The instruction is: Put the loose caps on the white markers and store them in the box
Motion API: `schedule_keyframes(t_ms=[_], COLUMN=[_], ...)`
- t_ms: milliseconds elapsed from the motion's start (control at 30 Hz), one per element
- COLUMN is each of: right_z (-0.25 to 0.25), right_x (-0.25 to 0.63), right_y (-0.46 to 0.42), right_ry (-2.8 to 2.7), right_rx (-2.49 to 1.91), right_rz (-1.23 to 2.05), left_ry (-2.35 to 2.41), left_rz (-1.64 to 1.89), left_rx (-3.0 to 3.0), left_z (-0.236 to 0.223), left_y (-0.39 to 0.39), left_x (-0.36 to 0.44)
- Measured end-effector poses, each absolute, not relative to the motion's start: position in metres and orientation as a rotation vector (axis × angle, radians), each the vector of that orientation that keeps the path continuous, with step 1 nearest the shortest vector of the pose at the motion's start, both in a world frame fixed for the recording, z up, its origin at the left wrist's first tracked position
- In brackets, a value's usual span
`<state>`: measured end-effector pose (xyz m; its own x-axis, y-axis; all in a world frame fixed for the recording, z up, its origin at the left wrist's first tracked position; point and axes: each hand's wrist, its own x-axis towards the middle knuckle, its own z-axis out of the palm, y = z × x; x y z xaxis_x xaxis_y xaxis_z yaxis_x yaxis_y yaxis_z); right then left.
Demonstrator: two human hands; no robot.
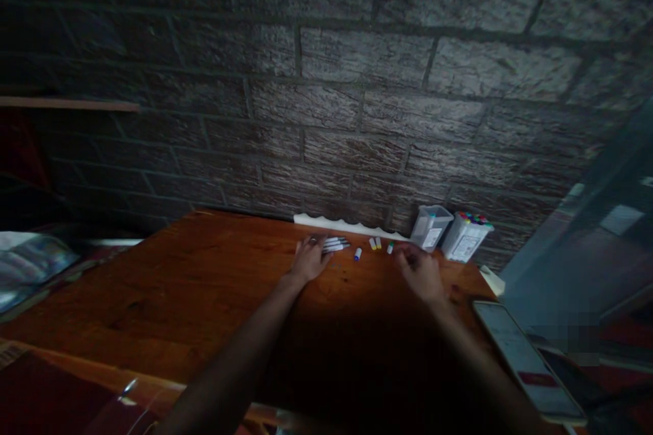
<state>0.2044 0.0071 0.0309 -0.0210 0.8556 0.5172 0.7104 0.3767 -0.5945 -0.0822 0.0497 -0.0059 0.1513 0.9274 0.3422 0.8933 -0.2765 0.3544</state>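
Several white uncapped markers (335,245) lie side by side on the wooden table, tips pointing right. My left hand (309,259) is closed around their left ends. To their right is a white cap with a blue end (358,254). Two white caps with yellow ends (375,243) stand close together beyond it, and a cap with a green end (390,247) sits farther right. Just beside that green one, my right hand (422,275) has its fingers curled together in shadow; anything between them is too dark to make out.
Against the brick wall stand a clear plastic box (431,225) with a marker inside and a second box (466,236) full of colourful-ended markers. A white wavy-edged strip (347,225) runs along the table's back edge. A phone or tablet (528,357) lies at the right.
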Motion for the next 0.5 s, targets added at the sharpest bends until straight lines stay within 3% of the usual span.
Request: schedule_keyframes(t_ms=[133,500], right_z=[0.002,0.0], right_x=[0.195,0.193], right_y=[-0.002,-0.002], right_ry=[-1.842,-1.858], right_rx=[-1.332,-1.24], right_rz=[0.282,0.39], left_ry=[1.815,1.552], left_rz=[0.647,0.473], left_rx=[2.43,2.56], left_z=[-0.006,0.006], left_y=[0.051,0.045], left_x=[-0.084,-0.087])
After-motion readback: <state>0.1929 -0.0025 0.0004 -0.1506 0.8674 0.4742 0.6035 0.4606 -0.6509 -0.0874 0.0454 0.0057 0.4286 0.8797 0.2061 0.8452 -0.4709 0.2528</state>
